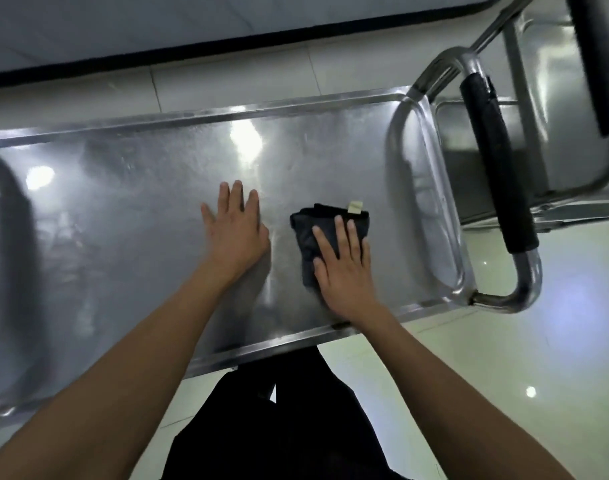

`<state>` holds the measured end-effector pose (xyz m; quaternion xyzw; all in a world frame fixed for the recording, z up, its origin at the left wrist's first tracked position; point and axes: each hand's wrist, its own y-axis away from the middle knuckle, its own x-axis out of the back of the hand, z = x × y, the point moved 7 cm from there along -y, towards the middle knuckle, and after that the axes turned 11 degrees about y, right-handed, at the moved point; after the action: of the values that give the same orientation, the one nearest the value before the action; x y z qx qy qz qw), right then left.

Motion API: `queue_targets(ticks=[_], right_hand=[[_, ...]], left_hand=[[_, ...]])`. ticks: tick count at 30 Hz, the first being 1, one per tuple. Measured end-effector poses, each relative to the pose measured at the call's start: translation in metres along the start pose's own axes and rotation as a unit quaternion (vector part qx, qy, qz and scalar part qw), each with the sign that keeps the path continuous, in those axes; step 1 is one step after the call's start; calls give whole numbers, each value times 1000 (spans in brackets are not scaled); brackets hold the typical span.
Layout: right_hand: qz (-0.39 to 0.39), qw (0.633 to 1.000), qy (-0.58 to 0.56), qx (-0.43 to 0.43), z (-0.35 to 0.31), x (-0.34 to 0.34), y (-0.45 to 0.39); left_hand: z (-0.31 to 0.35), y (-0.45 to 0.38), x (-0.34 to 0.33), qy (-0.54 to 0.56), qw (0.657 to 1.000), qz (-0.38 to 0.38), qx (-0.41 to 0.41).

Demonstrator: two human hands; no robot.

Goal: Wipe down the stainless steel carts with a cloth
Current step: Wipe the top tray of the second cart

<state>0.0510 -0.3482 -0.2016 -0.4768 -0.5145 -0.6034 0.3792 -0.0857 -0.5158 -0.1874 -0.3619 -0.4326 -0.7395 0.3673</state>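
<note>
Dark crumpled cloth (308, 233) with pale tag, flat on shiny steel cart (140, 188) top, frame centre-right

1. Right hand (342, 268) presses flat on a dark cloth (316, 233) near the cart top's (140, 209) front edge.
2. Left hand (235, 230) lies flat just beside it, mid-top.
3. Padded handle (497, 168) at the right end; a second cart (538, 140), perhaps, beyond.

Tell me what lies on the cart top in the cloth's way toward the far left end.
Only the left hand, resting flat on the stainless steel cart top just left of the dark folded cloth pressed under the right hand. Beyond it, nothing visible lies on the steel.
</note>
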Motion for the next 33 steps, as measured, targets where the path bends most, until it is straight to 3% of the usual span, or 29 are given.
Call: queue_targets(ticks=[6,14,29,33], right_hand=[[-7,999,11,-35,29,-29,107],[-20,999,18,-29,35,-29,80],[-14,999,-33,36,46,50,-216],[-14,999,-28,41,45,69,-275]], left_hand=[[41,2,-12,-18,996,-10,-90],[71,-28,-18,-12,994,3,-106],[69,-45,-22,-17,999,4,-31],[72,-46,-20,1,999,33,-28]])
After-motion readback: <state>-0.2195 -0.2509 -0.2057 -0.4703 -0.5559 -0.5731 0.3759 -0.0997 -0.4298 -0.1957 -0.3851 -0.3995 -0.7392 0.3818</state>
